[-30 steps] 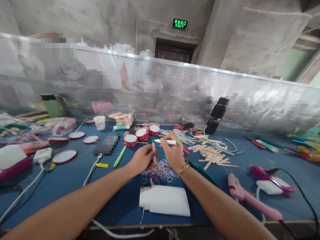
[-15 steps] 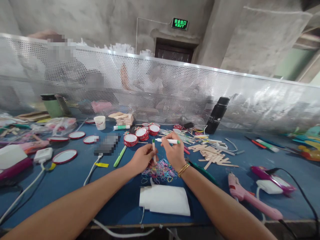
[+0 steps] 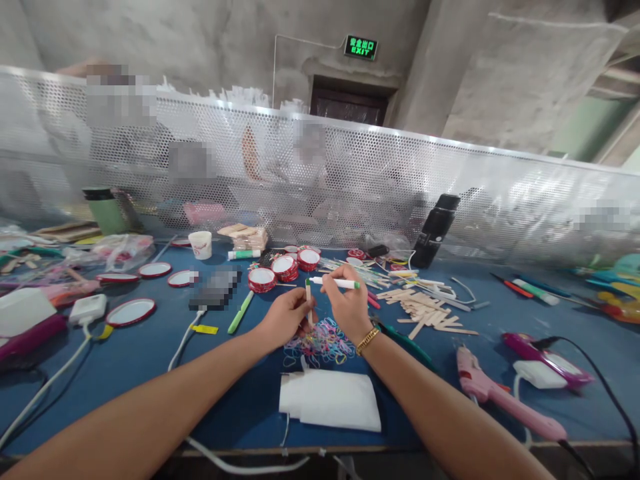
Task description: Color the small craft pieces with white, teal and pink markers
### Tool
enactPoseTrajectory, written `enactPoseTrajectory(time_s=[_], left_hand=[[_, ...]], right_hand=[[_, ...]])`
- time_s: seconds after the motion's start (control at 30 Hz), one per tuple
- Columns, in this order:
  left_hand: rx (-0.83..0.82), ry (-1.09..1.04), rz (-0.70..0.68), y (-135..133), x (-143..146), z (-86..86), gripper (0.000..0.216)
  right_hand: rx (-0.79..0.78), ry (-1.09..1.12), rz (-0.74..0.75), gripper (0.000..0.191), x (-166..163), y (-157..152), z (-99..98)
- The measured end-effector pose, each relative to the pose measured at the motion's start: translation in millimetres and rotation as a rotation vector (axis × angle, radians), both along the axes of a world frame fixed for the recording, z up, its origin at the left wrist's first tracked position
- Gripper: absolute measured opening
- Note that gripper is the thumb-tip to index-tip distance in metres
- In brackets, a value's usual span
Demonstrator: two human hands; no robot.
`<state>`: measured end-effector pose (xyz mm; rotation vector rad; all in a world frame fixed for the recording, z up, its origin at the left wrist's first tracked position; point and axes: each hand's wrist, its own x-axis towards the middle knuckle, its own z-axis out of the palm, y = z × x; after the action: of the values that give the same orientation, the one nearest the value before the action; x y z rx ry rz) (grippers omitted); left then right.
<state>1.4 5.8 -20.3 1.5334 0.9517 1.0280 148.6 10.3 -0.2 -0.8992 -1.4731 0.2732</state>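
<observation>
White-and-green marker pen [image 3: 336, 283]: hardly moved since the earlier frame; tip close by the flat, pale wooden stick [image 3: 309, 305]; too small to tell if they touch.
Right hand [image 3: 349, 301]: fingers pinched around the pen.
Left hand [image 3: 284, 315]: fingers pinched on the stick, near the thin, bright-colored loops [image 3: 331, 341].
Stick's color: green top done; the rest looks plain.
Loose pale wooden sticks [image 3: 430, 310]: on the blue tabletop [image 3: 240, 380], no green seen.

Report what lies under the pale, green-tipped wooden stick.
Below the pale wooden stick in the left hand, a tangled pile of small multicoloured loops shows on the blue tabletop. The hand may hide more loops; the tabletop beneath the pile is mostly covered.
</observation>
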Motion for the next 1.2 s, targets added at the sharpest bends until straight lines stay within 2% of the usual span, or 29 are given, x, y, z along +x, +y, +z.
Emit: enactPoseTrajectory(time_s=[0.23,0.5,0.73,0.9,1.2], left_hand=[[-0.009,-0.003,0.009,2.9,-1.5,-2.1,0.025],[0.01,-0.015,0.001,1.9,-1.7,-1.7,0.028],[-0.014,-0.035,0.016,1.2,-1.4,1.1,0.025],[0.008,-0.009,0.012,1.3,-1.0,0.3,0.026],[-0.004,-0.009,0.019,1.2,-1.3,0.3,0.021]], right_hand=[[0.004,-0.005,-0.03,0.021,0.9,0.7,0.2],[-0.033,-0.004,0.034,0.02,-1.6,-2.5,-0.6],[-0.024,0.0,-0.014,0.021,-0.2,-0.5,-0.3],[-0.03,-0.009,0.022,0.021,-1.3,-0.7,-1.3],[-0.014,-0.01,-0.001,0.02,0.3,-1.0,-1.1]])
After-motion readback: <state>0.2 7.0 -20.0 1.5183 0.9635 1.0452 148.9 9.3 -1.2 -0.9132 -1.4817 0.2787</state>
